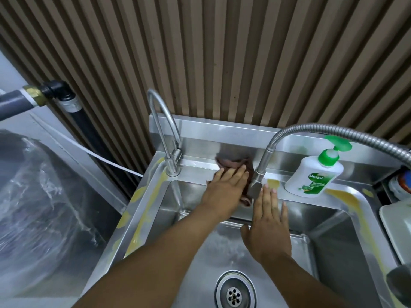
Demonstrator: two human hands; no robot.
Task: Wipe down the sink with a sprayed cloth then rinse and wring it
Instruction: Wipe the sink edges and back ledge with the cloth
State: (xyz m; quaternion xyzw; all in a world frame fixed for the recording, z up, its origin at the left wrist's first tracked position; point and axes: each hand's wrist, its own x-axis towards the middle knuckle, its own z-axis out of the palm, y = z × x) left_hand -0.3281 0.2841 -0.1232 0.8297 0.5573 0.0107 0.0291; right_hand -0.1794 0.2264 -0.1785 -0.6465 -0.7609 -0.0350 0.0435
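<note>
A stainless steel sink [329, 236] fills the lower middle, with a round drain [233, 294] near the bottom. A brown cloth [231, 164] lies bunched on the back ledge between the two taps. My left hand [224, 192] presses flat on the cloth, fingers pointing toward the back wall. To its right, my right hand [266, 225] hovers over the basin with fingers spread and nothing in it, just below the flexible tap's head [255, 190]. Yellowish smears [347, 201] run along the sink rim on both sides.
A curved steel tap [164, 130] stands at the back left corner. A flexible hose tap [311, 130] arches in from the right. A white soap pump bottle [315, 172] with a green top sits on the back ledge. A plastic-wrapped dark object [44, 196] is at left, a white container [395, 232] at right.
</note>
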